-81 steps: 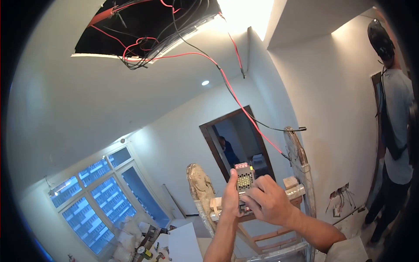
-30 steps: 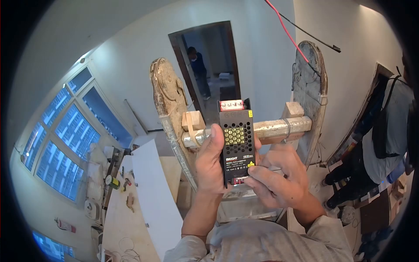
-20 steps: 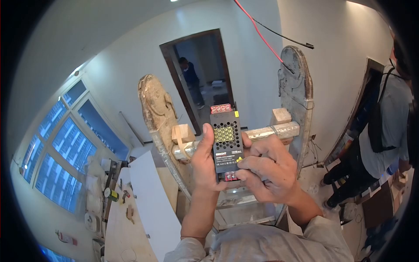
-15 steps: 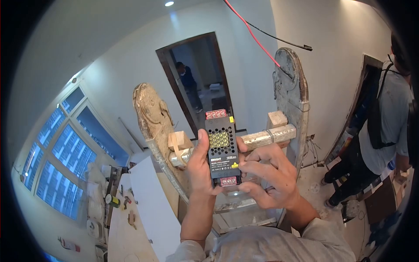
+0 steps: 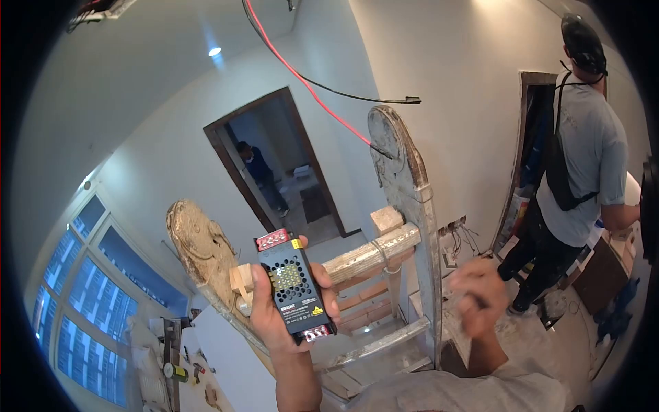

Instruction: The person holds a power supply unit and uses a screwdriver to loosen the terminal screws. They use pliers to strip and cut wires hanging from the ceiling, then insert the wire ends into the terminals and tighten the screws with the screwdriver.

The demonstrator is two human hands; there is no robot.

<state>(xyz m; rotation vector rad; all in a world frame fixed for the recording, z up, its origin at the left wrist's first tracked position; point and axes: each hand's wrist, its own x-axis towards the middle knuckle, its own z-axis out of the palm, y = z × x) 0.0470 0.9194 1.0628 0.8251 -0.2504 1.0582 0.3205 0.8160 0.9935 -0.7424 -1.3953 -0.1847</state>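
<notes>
Black box [image 5: 295, 296] edge-held, right hand [image 5: 480, 295] well apart

The black power unit [image 5: 293, 287] bears white print on its lower face. The brand name [image 5: 288, 307] reads BRIGHT; any mark just ahead of the B is unclear. To its right a blurred rating [image 5: 308, 301] looks like 100W. The model and specification lines beneath are too small to read, as is the row of tiny symbols under them. A yellow warning sticker [image 5: 318, 311] shows a triangle. The small yellow sticker [image 5: 296, 243] near the upper terminals [image 5: 271, 239] is illegible.
</notes>
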